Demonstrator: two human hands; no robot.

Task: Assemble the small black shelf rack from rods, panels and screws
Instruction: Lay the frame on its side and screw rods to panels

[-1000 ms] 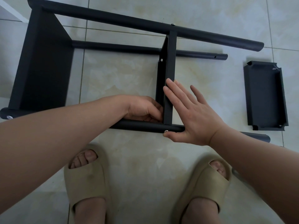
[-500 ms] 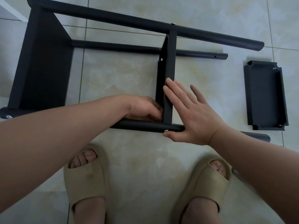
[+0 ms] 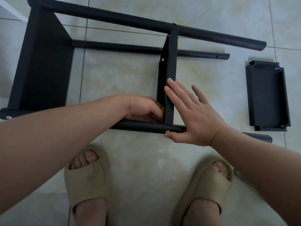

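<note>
The black rack lies on its side on the tiled floor. Its end panel (image 3: pixel 44 62) stands at the left and a middle panel (image 3: pixel 168 75) joins the rods. My left hand (image 3: pixel 145 110) reaches into the corner where the middle panel meets the near rod (image 3: pixel 146 127); its fingers are curled there, and whatever they pinch is hidden. My right hand (image 3: pixel 192 115) lies flat with spread fingers against the panel's right face, thumb under the rod beside a silver screw head (image 3: pixel 167 131). A loose black panel (image 3: pixel 267 95) rests at the right.
Two far rods (image 3: pixel 211 35) run across the top of the view. My feet in beige slippers (image 3: pixel 86 181) stand just below the rack. A white edge (image 3: pixel 11 7) shows at the top left corner.
</note>
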